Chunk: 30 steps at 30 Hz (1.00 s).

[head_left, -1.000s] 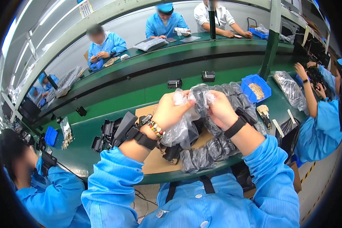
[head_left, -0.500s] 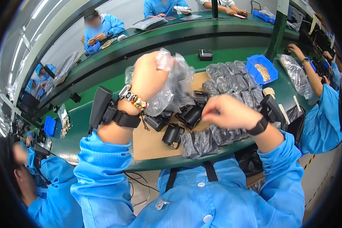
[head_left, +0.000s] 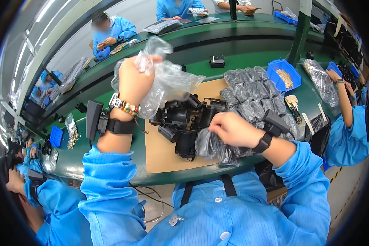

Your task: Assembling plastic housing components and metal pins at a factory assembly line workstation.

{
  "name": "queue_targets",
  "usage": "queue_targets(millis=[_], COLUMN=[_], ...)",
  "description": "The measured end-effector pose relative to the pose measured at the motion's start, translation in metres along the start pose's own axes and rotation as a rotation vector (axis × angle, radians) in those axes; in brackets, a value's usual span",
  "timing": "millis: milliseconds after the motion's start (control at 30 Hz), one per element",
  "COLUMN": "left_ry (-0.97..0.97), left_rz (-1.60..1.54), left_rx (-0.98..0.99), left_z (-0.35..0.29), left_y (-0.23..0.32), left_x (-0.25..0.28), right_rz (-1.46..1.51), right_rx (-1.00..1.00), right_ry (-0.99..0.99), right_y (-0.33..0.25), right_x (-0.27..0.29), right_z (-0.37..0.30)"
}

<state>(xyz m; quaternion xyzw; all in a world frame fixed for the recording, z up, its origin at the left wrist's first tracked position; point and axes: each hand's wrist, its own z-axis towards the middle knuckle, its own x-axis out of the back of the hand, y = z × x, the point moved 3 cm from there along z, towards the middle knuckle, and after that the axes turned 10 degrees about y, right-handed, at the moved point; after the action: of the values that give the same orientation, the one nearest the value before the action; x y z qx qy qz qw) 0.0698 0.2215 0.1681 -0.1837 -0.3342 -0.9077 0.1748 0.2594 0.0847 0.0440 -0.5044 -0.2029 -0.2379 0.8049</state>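
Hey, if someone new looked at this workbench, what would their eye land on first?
Probably the crumpled clear plastic bunched in the person's left hand, left of centre. Next might be the black parts heaped on the brown sheet mid-table, then the plastic-wrapped pieces lined up in rows to their right, beside a blue bin.

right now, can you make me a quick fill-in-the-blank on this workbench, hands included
Of the left hand and the right hand, only the ____ one holds up loose, crumpled clear plastic.
The bin holding pale pieces beside the bagged rows is coloured ____.
From the person's view, the rows of bagged dark items lie mostly to the ____ of the bare black housings.

Missing words: left; blue; right
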Motion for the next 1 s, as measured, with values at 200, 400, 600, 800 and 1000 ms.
queue_targets(millis=[200,400,600,800,1000], left_ry=[0.008,-0.362,-0.48,-0.351,-0.23], left_rz=[-0.219,0.108,0.248,0.108,-0.016], left_rx=[0.067,-0.274,-0.329,-0.398,-0.235], left_z=[-0.023,-0.056,-0.066,-0.064,-0.037], left_y=[-0.014,0.034,0.043,0.037,0.034], left_x=[-0.011,-0.038,-0.056,-0.061,-0.054], right_rz=[0.147,0.285,0.384,0.421,0.105], right_rx=[-0.238,-0.248,-0.271,-0.301,-0.127], right_ry=[0.251,0.376,0.36,0.345,0.492], right_y=[0.005,0.017,0.011,0.01,0.0], right_x=[0.037,0.045,0.038,0.04,0.057], right_z=[0.036,0.055,0.058,0.054,0.04])
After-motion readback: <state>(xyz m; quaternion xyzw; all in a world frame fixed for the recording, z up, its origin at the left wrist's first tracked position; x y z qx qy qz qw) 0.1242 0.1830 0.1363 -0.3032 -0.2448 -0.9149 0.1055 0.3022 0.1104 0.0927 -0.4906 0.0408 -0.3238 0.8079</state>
